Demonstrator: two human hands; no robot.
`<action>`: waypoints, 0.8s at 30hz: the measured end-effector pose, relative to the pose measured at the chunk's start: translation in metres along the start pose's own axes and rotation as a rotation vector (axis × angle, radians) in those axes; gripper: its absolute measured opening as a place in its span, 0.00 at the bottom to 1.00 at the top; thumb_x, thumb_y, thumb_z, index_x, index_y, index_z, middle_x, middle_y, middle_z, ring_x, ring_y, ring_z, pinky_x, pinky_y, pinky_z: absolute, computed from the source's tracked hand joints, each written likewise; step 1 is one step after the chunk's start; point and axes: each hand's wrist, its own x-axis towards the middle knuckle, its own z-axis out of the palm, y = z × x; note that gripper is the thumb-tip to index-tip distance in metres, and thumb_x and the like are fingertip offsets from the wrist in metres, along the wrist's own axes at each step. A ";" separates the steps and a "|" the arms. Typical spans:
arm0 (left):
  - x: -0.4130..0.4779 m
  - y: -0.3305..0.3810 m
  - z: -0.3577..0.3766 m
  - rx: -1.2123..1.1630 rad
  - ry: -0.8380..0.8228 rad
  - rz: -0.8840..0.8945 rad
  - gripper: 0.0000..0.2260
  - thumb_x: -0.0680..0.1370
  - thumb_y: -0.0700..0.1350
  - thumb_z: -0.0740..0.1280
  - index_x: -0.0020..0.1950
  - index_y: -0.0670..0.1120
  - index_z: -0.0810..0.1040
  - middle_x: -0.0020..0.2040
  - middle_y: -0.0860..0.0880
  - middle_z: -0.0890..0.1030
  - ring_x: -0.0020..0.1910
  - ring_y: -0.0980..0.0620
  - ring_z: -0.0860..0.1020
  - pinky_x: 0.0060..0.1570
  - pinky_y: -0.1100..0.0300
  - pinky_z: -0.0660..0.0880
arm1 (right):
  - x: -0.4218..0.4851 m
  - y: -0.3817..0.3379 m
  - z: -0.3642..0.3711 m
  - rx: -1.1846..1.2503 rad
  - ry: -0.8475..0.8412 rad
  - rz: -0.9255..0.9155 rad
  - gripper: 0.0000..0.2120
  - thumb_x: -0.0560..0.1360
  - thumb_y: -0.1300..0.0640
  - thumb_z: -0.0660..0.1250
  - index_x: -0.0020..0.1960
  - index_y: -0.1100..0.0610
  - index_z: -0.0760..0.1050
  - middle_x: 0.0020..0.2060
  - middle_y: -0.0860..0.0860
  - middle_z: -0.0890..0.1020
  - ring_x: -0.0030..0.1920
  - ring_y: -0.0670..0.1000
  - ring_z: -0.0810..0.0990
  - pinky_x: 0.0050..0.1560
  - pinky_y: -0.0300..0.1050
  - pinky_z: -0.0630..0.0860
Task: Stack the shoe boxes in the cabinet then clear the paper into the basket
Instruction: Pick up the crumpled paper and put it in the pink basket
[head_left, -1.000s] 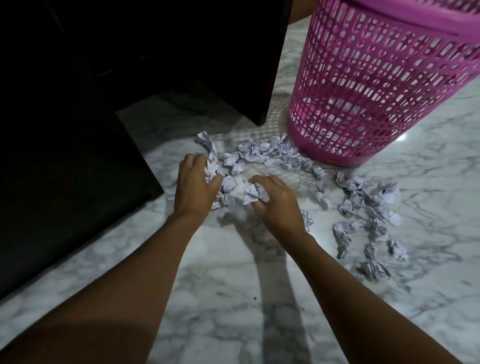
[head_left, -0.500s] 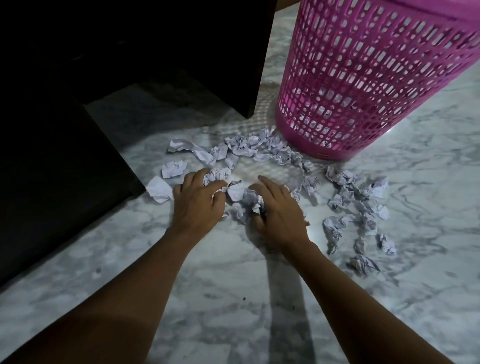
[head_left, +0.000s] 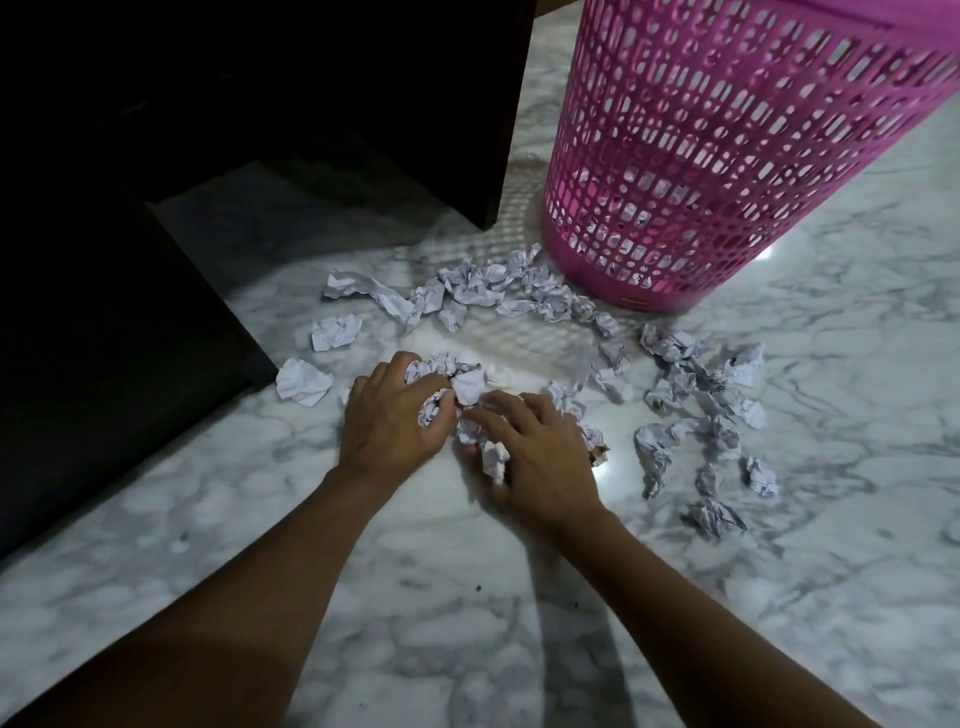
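Several crumpled white paper balls (head_left: 470, 293) lie scattered on the marble floor in front of a pink plastic lattice basket (head_left: 727, 156). My left hand (head_left: 389, 421) is curled around a few paper balls at the floor's middle. My right hand (head_left: 535, 457) presses down beside it, fingers closed over more paper balls (head_left: 493, 457). The two hands touch at the fingertips. More paper (head_left: 696, 400) lies to the right of my hands. Some paper shows through the basket's holes near its bottom. No shoe boxes are visible.
A dark cabinet (head_left: 104, 312) fills the left and top left, its inside too dark to see. Its panel edge (head_left: 498, 156) stands close to the basket's left side. Loose paper balls (head_left: 304, 382) lie by the cabinet's corner. White marble floor (head_left: 467, 623) spreads toward me.
Both hands have pulled back toward me, dragging a bunch of paper balls together. Some papers that were under my left hand are left behind near the cabinet corner.
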 end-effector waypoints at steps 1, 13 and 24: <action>0.000 0.000 0.000 -0.018 0.013 -0.006 0.10 0.73 0.51 0.64 0.43 0.49 0.83 0.47 0.46 0.79 0.42 0.41 0.79 0.39 0.52 0.73 | 0.001 -0.001 0.004 0.014 0.029 -0.007 0.13 0.76 0.46 0.66 0.59 0.47 0.80 0.58 0.45 0.80 0.53 0.55 0.77 0.46 0.52 0.74; -0.002 0.006 -0.009 -0.076 0.026 -0.129 0.12 0.68 0.52 0.63 0.33 0.45 0.77 0.33 0.47 0.76 0.30 0.39 0.76 0.27 0.55 0.73 | 0.003 -0.006 0.002 0.088 0.044 -0.057 0.13 0.66 0.55 0.74 0.50 0.49 0.82 0.37 0.46 0.80 0.35 0.51 0.80 0.27 0.42 0.72; 0.023 -0.021 -0.044 -0.273 0.382 -0.358 0.09 0.72 0.46 0.68 0.36 0.42 0.79 0.35 0.43 0.77 0.34 0.41 0.77 0.32 0.53 0.74 | 0.041 -0.006 -0.016 0.147 0.230 0.077 0.08 0.72 0.55 0.70 0.50 0.53 0.82 0.44 0.50 0.82 0.36 0.52 0.81 0.28 0.40 0.71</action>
